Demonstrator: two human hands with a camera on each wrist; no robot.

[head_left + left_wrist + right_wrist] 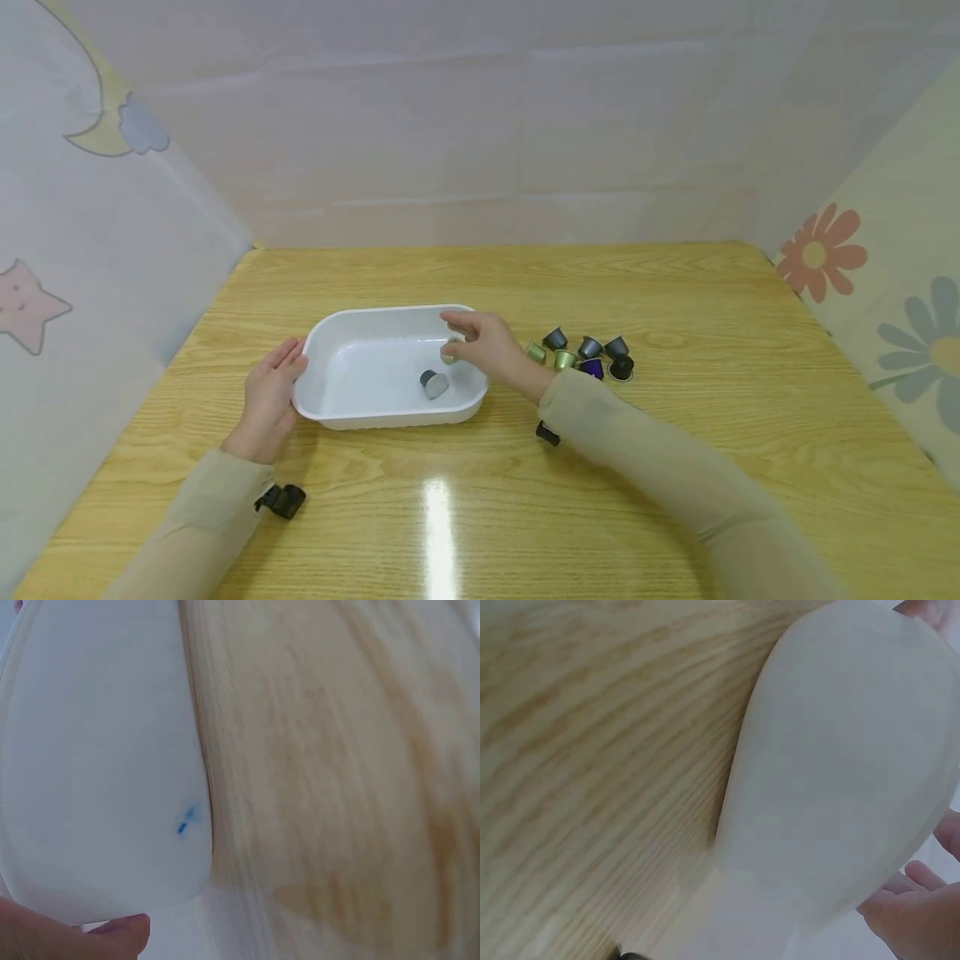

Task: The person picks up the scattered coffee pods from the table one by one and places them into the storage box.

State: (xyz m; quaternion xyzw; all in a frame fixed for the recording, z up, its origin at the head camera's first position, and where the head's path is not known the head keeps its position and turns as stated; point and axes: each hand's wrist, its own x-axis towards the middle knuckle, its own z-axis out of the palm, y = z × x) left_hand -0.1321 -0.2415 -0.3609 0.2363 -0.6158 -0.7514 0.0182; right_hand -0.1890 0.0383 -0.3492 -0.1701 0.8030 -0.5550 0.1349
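progress, judged by count: early stage. one capsule placed, one in hand, seven visible outside.

item: white tray (397, 419), standing on the table between the two hands; blue mark (187, 819) low on its outer wall.
item: left hand (270, 396), at the tray's left end; thumb at the rim, other fingers along the outside of the end wall, gripping it.
item: right hand (491, 346), over the tray's right end; thumb and fingers pinching a pale greenish capsule (447, 358), partly hidden, above the tray floor; release not done.
item: grey capsule with silvery lid (434, 384), lying on its side in the tray, just nearer the person than the pinching fingers.
remaining, in a loose cluster on the table to the right of those fingers: two green capsules (565, 359), three dark grey capsules (590, 348), one purple capsule (592, 367), one black capsule (621, 367).

surface: table (360, 517), yellowish wood grain, glossy; a bright reflection on the near side of both hands' fingers.
room: pale creased wall covering (465, 150) beyond the fingers; moon (108, 125) and star (32, 304) printed far to their left, red flower (817, 252) and grey flower (941, 350) far to their right.
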